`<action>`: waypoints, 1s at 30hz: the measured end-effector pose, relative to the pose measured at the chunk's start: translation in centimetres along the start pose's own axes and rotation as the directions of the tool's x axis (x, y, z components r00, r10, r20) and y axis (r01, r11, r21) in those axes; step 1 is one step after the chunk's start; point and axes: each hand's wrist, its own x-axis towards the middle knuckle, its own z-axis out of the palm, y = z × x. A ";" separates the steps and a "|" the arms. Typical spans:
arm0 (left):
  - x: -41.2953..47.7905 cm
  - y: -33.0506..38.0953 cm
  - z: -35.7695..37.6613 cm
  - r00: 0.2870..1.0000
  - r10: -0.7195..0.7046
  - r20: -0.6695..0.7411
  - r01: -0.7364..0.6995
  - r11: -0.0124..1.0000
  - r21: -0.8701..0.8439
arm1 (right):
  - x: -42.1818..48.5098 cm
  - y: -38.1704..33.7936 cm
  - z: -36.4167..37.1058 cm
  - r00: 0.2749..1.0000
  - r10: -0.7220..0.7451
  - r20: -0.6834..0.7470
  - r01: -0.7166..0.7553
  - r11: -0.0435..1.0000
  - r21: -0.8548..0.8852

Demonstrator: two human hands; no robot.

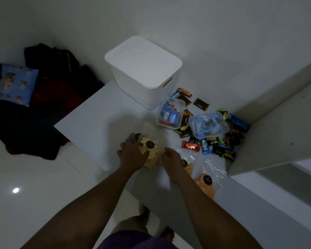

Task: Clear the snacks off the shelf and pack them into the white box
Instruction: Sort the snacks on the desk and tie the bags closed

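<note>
at the bottom of the frame two bare forearms reach up from the lower edge over the white shelf (90, 121), with purple clothing and bare feet on the glossy floor below them. the left hand (133, 155), just left of centre, lies over a clear bag of pale yellow crackers (152, 153) with a round black label, its fingers curled onto the bag; the grip looks closed on it, though the palm side is hidden. the right hand (171, 159), just beside it, rests with fingers bent down at the edge of a second cracker bag (188, 164); i cannot tell whether that grip is clenched or released. a third bag holding orange snacks (207, 182) lies lower right, near the shelf's front edge.

further up, right of centre, a heap of small wrapped snack bars (221, 146) in blue, red, black and green spreads toward the upright side panel (280, 133). two clear tubs sit among them: one with a blue lid (207, 126), one open and tilted, full of blue wrappers (170, 114).

behind these, top centre, the white box (144, 69) stands on the shelf with its lid on, touching the tilted tub's corner region. none of the snacks is in it.

at the upper left, on the floor, dark clothes (34, 123) and a light blue printed cushion (16, 85) lie against the wall.
</note>
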 end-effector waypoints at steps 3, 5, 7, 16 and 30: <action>-0.1 2.4 0.7 0.971 0.188 -0.150 -0.197 0.979 -0.044 | -1.0 0.1 -2.9 0.975 -0.014 -0.222 0.010 1.000 -0.019; -0.5 4.6 1.6 0.958 0.287 -0.027 -0.285 0.930 -0.233 | -1.1 1.1 -5.0 0.948 0.028 -0.317 -0.058 0.995 -0.086; -1.4 6.7 2.8 0.923 0.332 0.192 -0.264 0.914 -0.309 | -1.3 2.0 -6.4 0.925 0.095 -0.369 -0.121 0.991 -0.049; -3.7 9.4 6.1 0.854 0.255 0.454 -0.130 0.948 -0.289 | -0.8 5.0 -7.5 0.933 0.289 -0.216 -0.174 0.885 0.432; -6.6 11.2 3.1 0.988 0.127 0.085 -0.019 0.659 -0.752 | -8.5 1.7 -7.1 0.950 -0.249 -0.187 0.258 0.966 0.024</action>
